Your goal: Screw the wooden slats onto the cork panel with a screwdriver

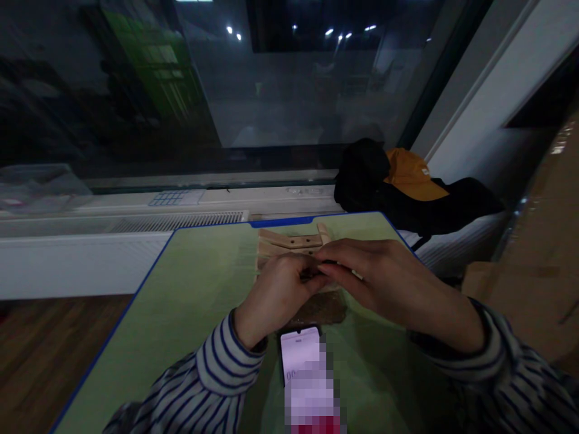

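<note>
left hand: fingers curled in, pinching something small and dark, can't tell what
right hand: fingertips meeting the left's, closed on the same bit
wooden pieces: lying on the green mat, just behind both hands
phone: screen lit, near the wrists

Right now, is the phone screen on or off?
On. The phone lies face up on the green mat below the left hand, its screen lit.
</note>
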{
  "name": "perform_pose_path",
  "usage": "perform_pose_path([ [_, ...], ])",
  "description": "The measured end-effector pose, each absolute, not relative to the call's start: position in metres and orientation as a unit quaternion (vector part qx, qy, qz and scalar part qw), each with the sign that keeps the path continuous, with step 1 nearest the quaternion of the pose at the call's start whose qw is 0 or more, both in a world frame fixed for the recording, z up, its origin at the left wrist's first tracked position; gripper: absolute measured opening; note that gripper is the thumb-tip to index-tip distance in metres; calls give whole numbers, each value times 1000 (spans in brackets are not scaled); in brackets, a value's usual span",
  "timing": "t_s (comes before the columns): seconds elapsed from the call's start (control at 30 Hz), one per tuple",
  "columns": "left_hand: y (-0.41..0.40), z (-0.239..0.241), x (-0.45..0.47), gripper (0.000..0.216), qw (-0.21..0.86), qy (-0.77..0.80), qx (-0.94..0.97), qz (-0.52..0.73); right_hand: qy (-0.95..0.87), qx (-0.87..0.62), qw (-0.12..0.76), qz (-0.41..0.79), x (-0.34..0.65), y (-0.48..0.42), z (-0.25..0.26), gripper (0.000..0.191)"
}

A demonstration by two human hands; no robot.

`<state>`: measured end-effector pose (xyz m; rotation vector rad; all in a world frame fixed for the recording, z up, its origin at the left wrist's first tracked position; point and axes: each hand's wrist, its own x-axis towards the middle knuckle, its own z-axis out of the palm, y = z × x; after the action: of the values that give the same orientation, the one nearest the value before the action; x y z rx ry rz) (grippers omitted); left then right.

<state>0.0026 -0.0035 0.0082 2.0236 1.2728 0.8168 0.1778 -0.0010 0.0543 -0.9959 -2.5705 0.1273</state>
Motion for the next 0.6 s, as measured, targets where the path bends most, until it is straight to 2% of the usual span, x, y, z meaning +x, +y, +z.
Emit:
perform_pose_path([
  [0.2, -4, 9, 1, 20, 314, 479, 766, 293, -922, -326, 204, 39, 181, -3, 57, 35],
  [0.6, -2, 10, -2, 18, 331, 452, 787, 258, -915, -360, 180, 31, 178, -2, 59, 20],
])
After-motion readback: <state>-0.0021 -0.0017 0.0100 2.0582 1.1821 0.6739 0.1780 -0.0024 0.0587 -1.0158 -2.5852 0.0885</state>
